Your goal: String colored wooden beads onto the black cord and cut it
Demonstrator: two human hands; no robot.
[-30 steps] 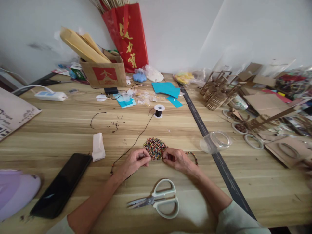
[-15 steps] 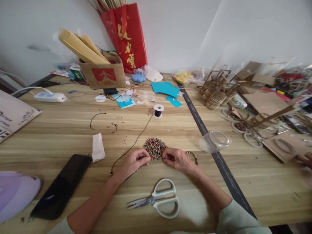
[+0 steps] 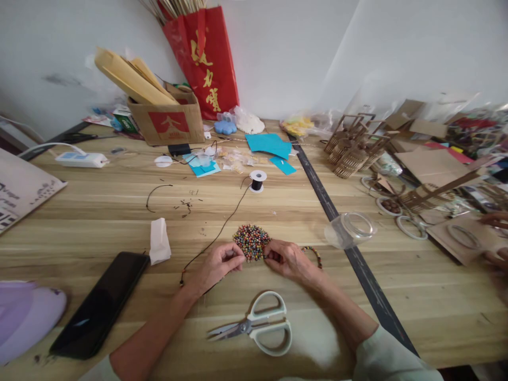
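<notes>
1. Head view: three gold characters run down a red bag [image 3: 223, 58]; we read the lower two as 力 and 寶.
2. Cardboard box [image 3: 193, 127] beside it: red panel with a pale emblem; we find the small lettering under it too fine to read.
3. Pale printed bag [image 3: 34, 182] at the left edge: dark lettering, cut off and slanted, which we cannot make out.
4. Containers: the red bag holds straw-like sticks [image 3: 184, 6]; the cardboard box holds yellow-brown envelopes [image 3: 130, 79]. Clear jar [image 3: 341, 233] on its side, across a dark strip. Small dish [image 3: 380, 206] holding brown balls [image 3: 391, 205].
5. White spool [image 3: 258, 175], upright, wound with black cord [image 3: 207, 247], which runs down the desk [image 3: 416, 312] toward our left wrist.
6. Multicoloured beads [image 3: 251, 241] heaped between our hands.
7. Left hand [image 3: 222, 262] at the heap's left edge, fingers curled; we cannot tell whether its grip is clamped on anything.
8. Right hand [image 3: 289, 259] at the right edge, fingers bent inward; its grip, too, we cannot tell.
9. Beaded strand [image 3: 318, 255] curves out beyond the right wrist.
10. Scissors [image 3: 248, 326] nearer us, blades pointing left.
</notes>
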